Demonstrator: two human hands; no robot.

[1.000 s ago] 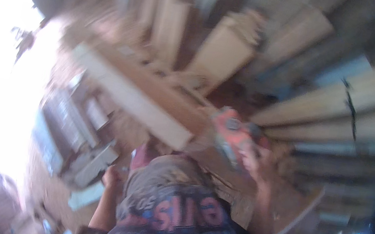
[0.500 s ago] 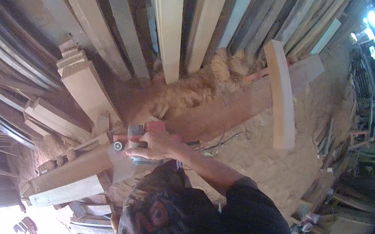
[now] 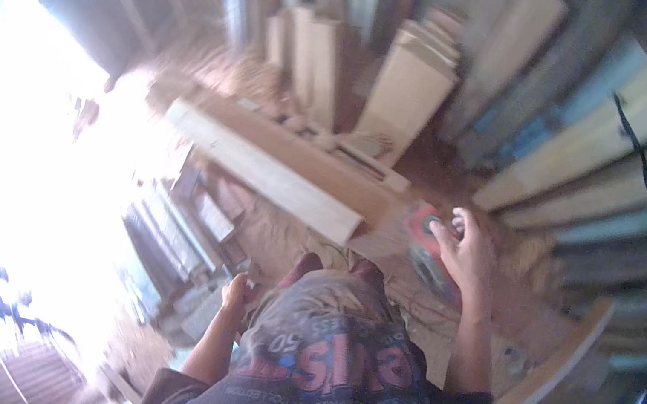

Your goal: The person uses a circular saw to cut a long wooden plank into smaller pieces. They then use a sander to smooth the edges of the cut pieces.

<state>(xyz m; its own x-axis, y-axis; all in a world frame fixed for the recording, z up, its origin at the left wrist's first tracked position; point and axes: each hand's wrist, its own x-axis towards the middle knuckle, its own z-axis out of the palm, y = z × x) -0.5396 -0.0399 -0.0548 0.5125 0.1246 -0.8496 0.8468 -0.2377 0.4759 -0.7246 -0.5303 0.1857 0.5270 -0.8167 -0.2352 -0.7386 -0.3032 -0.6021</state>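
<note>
A red electric planer [image 3: 424,230], blurred, rests at the near end of a long wooden beam [image 3: 297,154]. Over it is my right hand [image 3: 470,254], thumb and fingers apart; the thumb overlaps the planer's top, and whether it touches is unclear. Low on my left side hangs my left hand [image 3: 235,294], its fingers curled in and the thumb up. What it holds, if anything, is hidden. Alongside the beam lies a pale squared board [image 3: 259,172].
Stacked wooden blocks [image 3: 413,88] stand behind the beam. Tall planks [image 3: 606,122] lean at the upper right. A curved timber piece [image 3: 559,365] lies at the right, and more boards [image 3: 180,229] are piled at the left. Sawdust covers the floor.
My view has swung left, bringing bright daylight and my left hand into sight. My right hand, earlier wrapped round the planer, now has its fingers apart over it.
</note>
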